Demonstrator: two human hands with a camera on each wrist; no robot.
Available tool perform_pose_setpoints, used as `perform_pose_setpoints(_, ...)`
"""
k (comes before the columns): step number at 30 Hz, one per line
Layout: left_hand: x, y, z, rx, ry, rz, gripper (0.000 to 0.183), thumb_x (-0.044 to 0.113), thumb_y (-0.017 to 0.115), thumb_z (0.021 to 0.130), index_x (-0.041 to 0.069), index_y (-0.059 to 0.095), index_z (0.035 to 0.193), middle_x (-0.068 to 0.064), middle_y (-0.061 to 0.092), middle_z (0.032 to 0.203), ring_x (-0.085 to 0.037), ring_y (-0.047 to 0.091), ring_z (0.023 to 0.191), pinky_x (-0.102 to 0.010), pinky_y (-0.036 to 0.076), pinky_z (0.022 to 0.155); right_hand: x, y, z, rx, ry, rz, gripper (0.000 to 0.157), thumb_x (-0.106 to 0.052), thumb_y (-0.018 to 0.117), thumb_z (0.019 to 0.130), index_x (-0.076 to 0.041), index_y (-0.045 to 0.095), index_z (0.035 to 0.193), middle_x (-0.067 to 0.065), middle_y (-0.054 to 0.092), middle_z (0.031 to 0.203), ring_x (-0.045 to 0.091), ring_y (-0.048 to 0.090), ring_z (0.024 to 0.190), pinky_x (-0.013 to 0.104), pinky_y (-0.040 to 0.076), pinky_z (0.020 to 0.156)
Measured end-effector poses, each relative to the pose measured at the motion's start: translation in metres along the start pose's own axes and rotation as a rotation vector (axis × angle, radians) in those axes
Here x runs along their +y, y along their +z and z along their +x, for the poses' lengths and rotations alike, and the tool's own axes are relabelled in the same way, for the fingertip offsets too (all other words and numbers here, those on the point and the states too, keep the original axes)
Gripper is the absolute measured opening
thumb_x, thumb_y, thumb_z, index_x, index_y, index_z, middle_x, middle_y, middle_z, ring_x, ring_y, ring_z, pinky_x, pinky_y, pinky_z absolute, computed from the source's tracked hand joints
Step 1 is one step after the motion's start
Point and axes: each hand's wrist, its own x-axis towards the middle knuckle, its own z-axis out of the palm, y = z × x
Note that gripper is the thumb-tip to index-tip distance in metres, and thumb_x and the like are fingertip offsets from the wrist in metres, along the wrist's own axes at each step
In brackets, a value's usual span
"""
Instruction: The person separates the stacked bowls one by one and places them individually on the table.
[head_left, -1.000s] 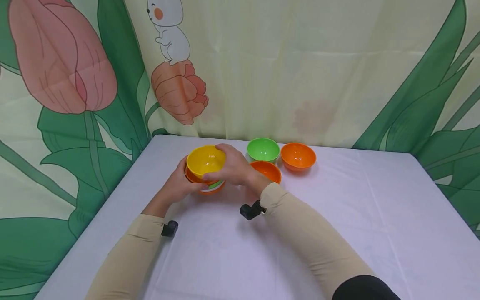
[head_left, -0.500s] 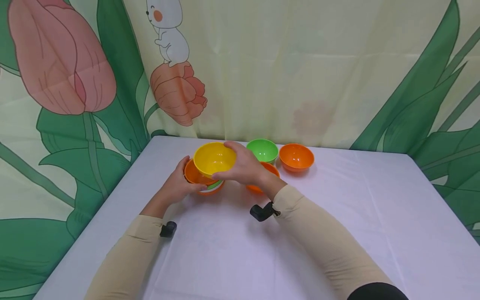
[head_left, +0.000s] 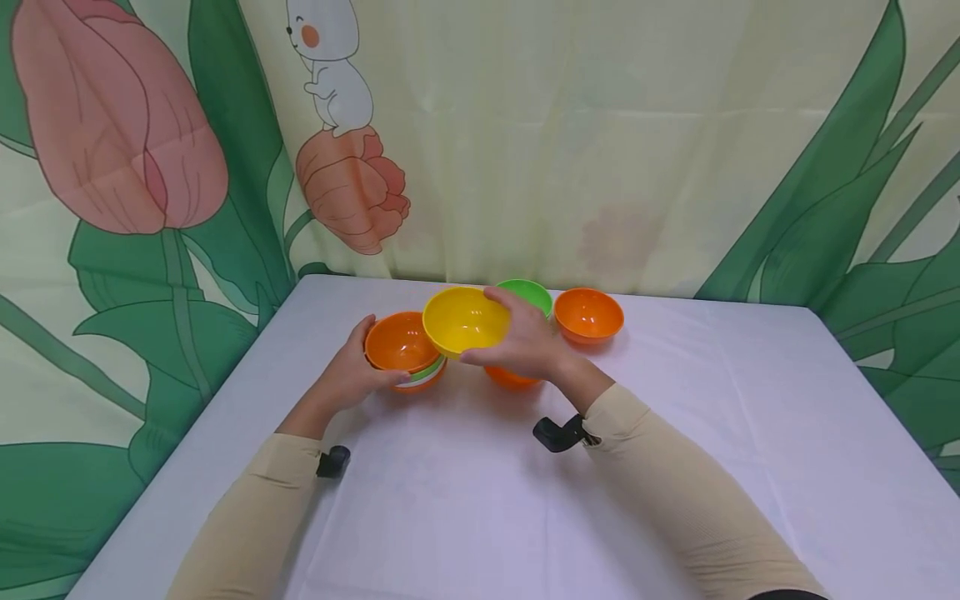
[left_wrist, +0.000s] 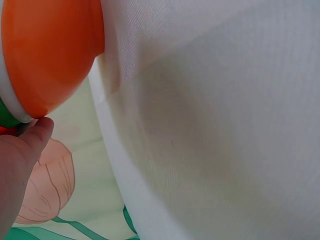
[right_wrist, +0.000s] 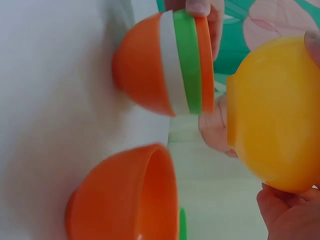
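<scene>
My right hand [head_left: 534,340] holds a yellow bowl [head_left: 467,325] by its rim, thumb at the near side. In the right wrist view this yellow bowl [right_wrist: 275,115] hangs in the air, base toward the table. Left of it, my left hand [head_left: 347,375] grips a stack of nested bowls [head_left: 401,342]. The right wrist view shows the stack's layers: an orange bowl [right_wrist: 140,65] at the bottom, then white [right_wrist: 174,65], green [right_wrist: 189,60] and orange [right_wrist: 204,60] rims. In the left wrist view, a left fingertip [left_wrist: 45,125] touches the stack's side.
An orange bowl [head_left: 513,377] stands partly hidden beneath my right hand and the yellow bowl. Behind are a green bowl [head_left: 531,292], partly covered by the hand, and another orange bowl [head_left: 588,315]. A printed curtain [head_left: 480,150] borders the white-covered table's [head_left: 450,500] far edge.
My right hand has lifted the yellow bowl off the stack and carried it rightward, uncovering the orange bowl on top. My left hand has kept its grip on the stack.
</scene>
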Motion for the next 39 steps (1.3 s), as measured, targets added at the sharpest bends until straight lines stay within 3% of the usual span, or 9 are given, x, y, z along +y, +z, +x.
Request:
perform_pose_setpoints(13,0.003,-0.002,-0.001,0.001,-0.001,0.015,0.120,0.029,0.087,0.077,0.006,0.003,0.160,-0.019,0.023,0.160,-0.038,0.032,0.140,-0.053,0.041,0.107,0.029,-0.016,-0.028,0.018,0.106,0.126,0.102,-0.046,0.087,0.070,-0.011,0.037,0.152,0.012,0.044,0.145,0.031,0.050,0.120,0.047,0.048,0.100)
perform_pose_setpoints(19,0.002,-0.002,-0.001,-0.004,0.001,0.015,0.118,0.026,0.086,0.079,0.006,0.003,0.160,-0.019,0.023,0.160,-0.038,0.031,0.141,-0.053,0.040,0.108,0.046,-0.029,-0.044,0.056,0.125,0.086,0.101,-0.044,0.087,0.072,-0.009,0.037,0.153,0.014,0.042,0.149,0.034,0.048,0.123,0.050,0.047,0.100)
perform_pose_setpoints(26,0.000,-0.001,0.000,-0.011,-0.005,0.019,0.118,0.026,0.086,0.079,0.006,0.002,0.160,-0.020,0.022,0.160,-0.039,0.030,0.141,-0.054,0.039,0.108,0.068,-0.039,-0.063,0.122,0.140,0.047,0.097,-0.039,0.087,0.073,-0.005,0.040,0.150,0.019,0.049,0.140,0.034,0.053,0.113,0.047,0.051,0.092)
perform_pose_setpoints(39,0.000,0.000,0.001,-0.012,-0.014,0.016,0.119,0.026,0.086,0.079,0.006,0.002,0.160,-0.020,0.022,0.160,-0.039,0.030,0.141,-0.054,0.039,0.108,0.092,-0.057,-0.087,0.148,0.210,-0.008,0.096,-0.042,0.085,0.076,-0.004,0.038,0.151,0.022,0.046,0.144,0.037,0.049,0.119,0.052,0.052,0.093)
